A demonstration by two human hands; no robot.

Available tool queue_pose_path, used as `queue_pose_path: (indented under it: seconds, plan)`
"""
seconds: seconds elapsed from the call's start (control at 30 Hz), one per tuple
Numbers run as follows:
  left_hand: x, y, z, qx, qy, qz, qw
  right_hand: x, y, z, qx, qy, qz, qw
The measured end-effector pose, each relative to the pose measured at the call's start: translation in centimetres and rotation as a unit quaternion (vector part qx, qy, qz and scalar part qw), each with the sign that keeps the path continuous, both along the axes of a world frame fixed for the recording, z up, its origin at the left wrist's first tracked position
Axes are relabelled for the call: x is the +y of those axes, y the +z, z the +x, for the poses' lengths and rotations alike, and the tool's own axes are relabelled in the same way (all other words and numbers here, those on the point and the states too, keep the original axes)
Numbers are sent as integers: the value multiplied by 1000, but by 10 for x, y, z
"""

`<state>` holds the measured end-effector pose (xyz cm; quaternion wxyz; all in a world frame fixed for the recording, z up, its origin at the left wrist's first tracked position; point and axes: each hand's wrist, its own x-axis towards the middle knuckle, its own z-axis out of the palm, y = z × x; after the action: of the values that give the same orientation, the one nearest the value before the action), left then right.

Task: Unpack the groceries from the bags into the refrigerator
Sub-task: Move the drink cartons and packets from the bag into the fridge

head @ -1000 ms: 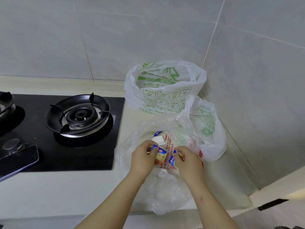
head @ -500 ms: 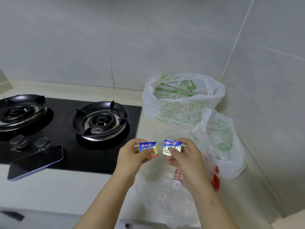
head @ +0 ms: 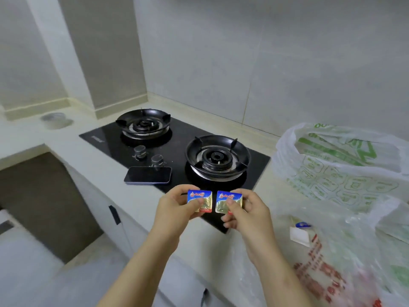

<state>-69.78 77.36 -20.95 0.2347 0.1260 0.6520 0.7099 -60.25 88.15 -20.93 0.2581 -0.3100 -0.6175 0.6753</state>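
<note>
Pinches left butter pat (head: 199,199) in left hand (head: 174,211), thumb across the foil face, fingers curled behind. Pinches right butter pat (head: 228,199) the same way in right hand (head: 247,216). Holds both Anchor labels up and side by side, almost touching, in the air over the front edge of the gas hob (head: 177,151), clear of the countertop (head: 265,191); probably one per hand for a sure hold on small slick foil, and label-up for a quick check before putting away. Leaves clear red-printed bag (head: 321,269) slumped open on the countertop at right, white packet (head: 299,237) showing inside, so more to unpack by the look of it. Leaves green-printed bag (head: 338,169) standing behind that, by the wall, contents hidden. Skips phone (head: 147,175), flat on the hob glass near the knobs, well apart from both hands. Shows no refrigerator; cannot tell its direction. Reads as: pats out of the bag, carry to the refrigerator not yet begun. Calls for light pressure only, given soft butter in thin foil. Risks a dropped pat when freeing a hand for the door; safer with both stacked in one hand first.
</note>
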Motion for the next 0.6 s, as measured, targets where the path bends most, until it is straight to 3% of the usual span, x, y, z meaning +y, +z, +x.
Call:
queue_pose_path:
  seconds: [0.27,0.6]
  plan:
    - [-88,-1,26,-19,182,-21,983,-63,-3,-25,-34,215,29,976]
    - [-236,24,82,-4,414,4,910,-207,15,-39,-5,457,63,887]
